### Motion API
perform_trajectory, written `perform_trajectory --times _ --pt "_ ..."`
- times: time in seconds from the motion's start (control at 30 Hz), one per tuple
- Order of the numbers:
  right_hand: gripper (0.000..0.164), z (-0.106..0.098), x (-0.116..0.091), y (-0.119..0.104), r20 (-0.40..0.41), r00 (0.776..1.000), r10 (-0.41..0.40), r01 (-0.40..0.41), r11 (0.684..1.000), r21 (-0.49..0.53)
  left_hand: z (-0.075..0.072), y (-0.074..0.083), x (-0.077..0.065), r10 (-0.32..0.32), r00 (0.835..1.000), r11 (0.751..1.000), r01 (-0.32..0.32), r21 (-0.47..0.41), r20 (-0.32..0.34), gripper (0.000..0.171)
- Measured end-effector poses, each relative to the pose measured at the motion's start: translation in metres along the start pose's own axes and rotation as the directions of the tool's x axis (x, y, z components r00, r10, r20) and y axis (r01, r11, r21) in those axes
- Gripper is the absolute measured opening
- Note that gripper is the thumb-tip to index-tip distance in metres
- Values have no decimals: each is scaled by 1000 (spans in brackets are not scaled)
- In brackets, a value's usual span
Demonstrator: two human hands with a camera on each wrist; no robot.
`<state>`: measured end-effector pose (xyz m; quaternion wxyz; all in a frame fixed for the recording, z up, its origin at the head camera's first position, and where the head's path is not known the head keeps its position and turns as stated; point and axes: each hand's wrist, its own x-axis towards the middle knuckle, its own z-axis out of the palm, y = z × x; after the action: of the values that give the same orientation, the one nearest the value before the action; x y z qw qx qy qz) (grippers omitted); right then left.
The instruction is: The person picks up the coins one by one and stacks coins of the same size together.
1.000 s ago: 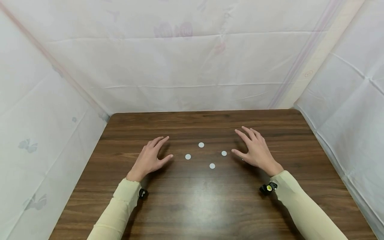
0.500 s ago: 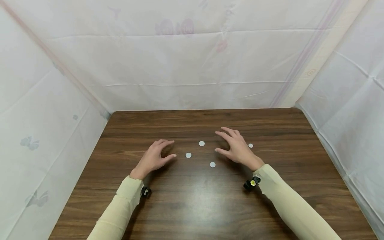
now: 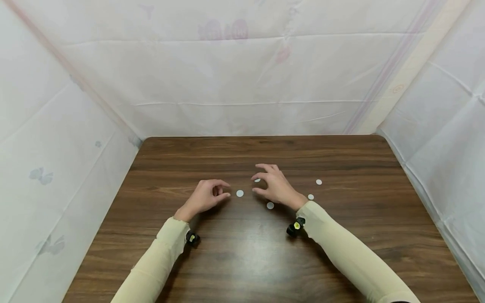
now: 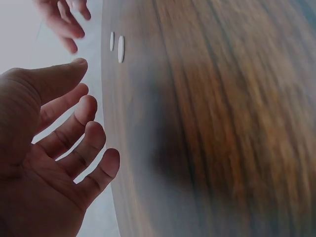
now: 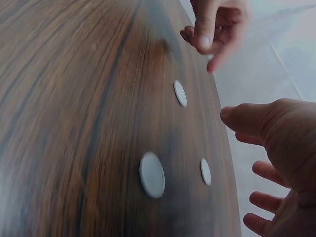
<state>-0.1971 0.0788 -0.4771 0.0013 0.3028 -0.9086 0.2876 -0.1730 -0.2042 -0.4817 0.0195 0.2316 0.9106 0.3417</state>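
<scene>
Several small white round discs lie flat on the dark wooden table. My left hand hovers just left of one disc, its fingers loosely bent and nothing between them. To the right, my right hand is held above the table with its thumb and fingers apart. It partly covers the far disc; a nearer disc shows below its palm. In the right wrist view, a large-looking disc lies on the wood beside the hand, which touches none.
Two more discs lie beyond the right wrist, one farther back and one close to the sleeve. A pale printed cloth hangs behind the table and along both sides. Each wrist carries a small black camera.
My right hand has swept left over the discs, uncovering two on its right. The left hand has shifted slightly right and its fingers have bent more. The discs stay where they were.
</scene>
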Motion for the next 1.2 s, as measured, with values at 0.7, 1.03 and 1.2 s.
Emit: perform_trajectory --times 0.7,1.03,1.2 --pt "18 28 19 -18 55 996 70 -72 997 31 20 8 19 -133 991 989 133 -57 14 8" --pt "20 36 18 -18 24 995 99 -97 992 -86 26 8 20 -154 988 985 155 -74 18 8" --pt "18 38 18 -19 38 994 102 -99 992 -76 28 8 21 -157 988 985 157 -67 10 7"
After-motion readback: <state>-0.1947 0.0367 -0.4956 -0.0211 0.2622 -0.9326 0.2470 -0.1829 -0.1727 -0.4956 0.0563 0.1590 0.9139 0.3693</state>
